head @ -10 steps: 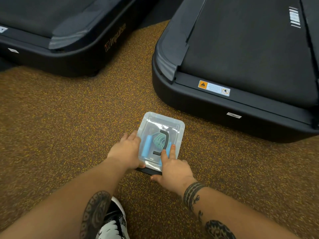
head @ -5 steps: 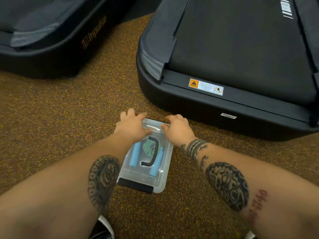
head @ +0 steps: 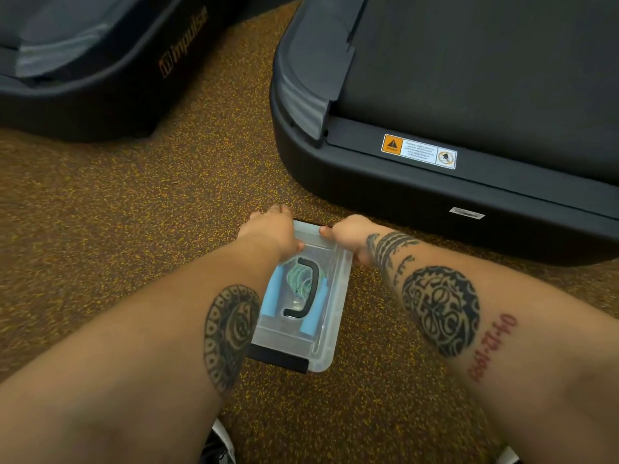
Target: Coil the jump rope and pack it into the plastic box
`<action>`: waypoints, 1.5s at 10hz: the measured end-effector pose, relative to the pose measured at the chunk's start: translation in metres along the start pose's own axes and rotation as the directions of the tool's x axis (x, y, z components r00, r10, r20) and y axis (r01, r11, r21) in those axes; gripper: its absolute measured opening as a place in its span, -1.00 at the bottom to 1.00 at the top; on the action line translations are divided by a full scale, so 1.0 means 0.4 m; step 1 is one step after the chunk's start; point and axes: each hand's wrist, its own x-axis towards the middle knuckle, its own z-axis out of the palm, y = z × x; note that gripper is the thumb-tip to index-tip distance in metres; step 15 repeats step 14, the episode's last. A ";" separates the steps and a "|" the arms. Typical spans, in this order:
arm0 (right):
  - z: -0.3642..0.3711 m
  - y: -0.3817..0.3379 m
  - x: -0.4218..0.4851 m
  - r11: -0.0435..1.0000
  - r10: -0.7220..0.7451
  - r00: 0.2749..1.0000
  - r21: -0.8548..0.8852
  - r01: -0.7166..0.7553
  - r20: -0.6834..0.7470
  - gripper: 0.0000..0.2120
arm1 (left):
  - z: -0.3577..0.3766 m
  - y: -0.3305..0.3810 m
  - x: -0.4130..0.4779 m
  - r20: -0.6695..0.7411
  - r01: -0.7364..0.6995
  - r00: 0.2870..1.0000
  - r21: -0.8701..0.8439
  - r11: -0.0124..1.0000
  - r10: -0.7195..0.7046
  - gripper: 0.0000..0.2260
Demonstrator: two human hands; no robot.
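1. Two treadmills (head: 469, 78) fill the top of the view, with speckled floor (head: 100, 229) between and below them.
2. The box (head: 330, 316) sits on the floor just short of the right treadmill, between the forearms, its lid on and a black handle (head: 306, 289) on top.
3. The rope (head: 298, 279) lies coiled inside, seen through the clear lid, with blue grips along either side. Coiling and packing look done; what seems left is latching the far end.
4. The left hand (head: 273, 227) curls over the far left corner, thumb on the lid, fingers wrapped over the far edge.
5. The right hand (head: 351, 237) is curled on the far right corner, thumb on top.
6. The near black latch (head: 278, 358) looks shut; the far one is hidden.
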 end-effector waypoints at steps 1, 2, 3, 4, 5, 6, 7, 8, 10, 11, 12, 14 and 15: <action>0.013 0.004 0.011 0.992 -0.052 0.998 0.111 0.057 -0.046 -0.57 | 0.005 0.000 -0.013 -0.012 0.025 1.000 -0.007 1.000 -0.025 -0.17; 0.028 0.026 0.011 0.974 -0.194 0.971 0.092 0.208 -0.140 -0.68 | 0.007 -0.004 -0.020 -0.044 0.022 0.999 -0.050 0.999 -0.024 -0.13; 0.042 0.056 -0.003 0.935 -0.350 0.904 -0.031 0.354 -0.245 -0.74 | 0.009 -0.017 -0.024 -0.060 0.011 0.998 -0.118 0.993 -0.018 -0.11; 0.058 0.082 -0.011 0.896 -0.444 0.855 -0.137 0.423 -0.267 -0.69 | 0.019 -0.027 -0.029 -0.114 -0.051 0.993 -0.122 0.991 0.037 -0.24; 0.058 0.101 -0.019 0.850 -0.522 0.825 -0.220 0.479 -0.218 -0.55 | 0.029 -0.033 -0.032 -0.154 -0.069 0.987 -0.157 0.985 0.045 -0.28; 0.053 0.096 -0.023 0.829 -0.545 0.811 -0.279 0.484 -0.213 -0.54 | 0.032 -0.034 -0.031 -0.172 -0.072 0.984 -0.175 0.982 0.041 -0.29; 0.059 0.090 -0.026 0.828 -0.548 0.804 -0.291 0.480 -0.233 -0.58 | 0.036 -0.032 -0.035 -0.197 -0.089 0.979 -0.177 0.980 0.053 -0.33; 0.059 0.089 -0.028 0.827 -0.547 0.803 -0.301 0.474 -0.236 -0.60 | 0.038 -0.030 -0.041 -0.202 -0.079 0.979 -0.195 0.978 0.039 -0.35; 0.050 0.070 -0.038 0.834 -0.504 0.844 -0.357 0.420 -0.182 -0.58 | 0.031 -0.016 -0.047 -0.134 -0.027 0.991 -0.186 0.982 0.002 -0.35; 0.033 0.085 -0.069 0.799 -0.480 0.875 -0.442 0.408 -0.059 -0.42 | 0.002 0.015 -0.062 -0.061 0.041 0.997 -0.087 0.995 -0.046 -0.35; 0.012 0.145 -0.121 0.788 -0.480 0.877 -0.433 0.438 0.014 -0.32 | -0.035 0.068 -0.091 -0.037 0.063 0.997 0.010 0.998 -0.063 -0.42; -0.059 0.353 -0.208 0.841 -0.384 0.922 -0.391 0.373 0.054 -0.39 | -0.214 0.199 -0.091 -0.234 -0.150 0.961 0.000 0.989 0.146 -0.74; -0.059 0.353 -0.208 0.841 -0.384 0.922 -0.391 0.373 0.054 -0.39 | -0.214 0.199 -0.091 -0.234 -0.150 0.961 0.000 0.989 0.146 -0.74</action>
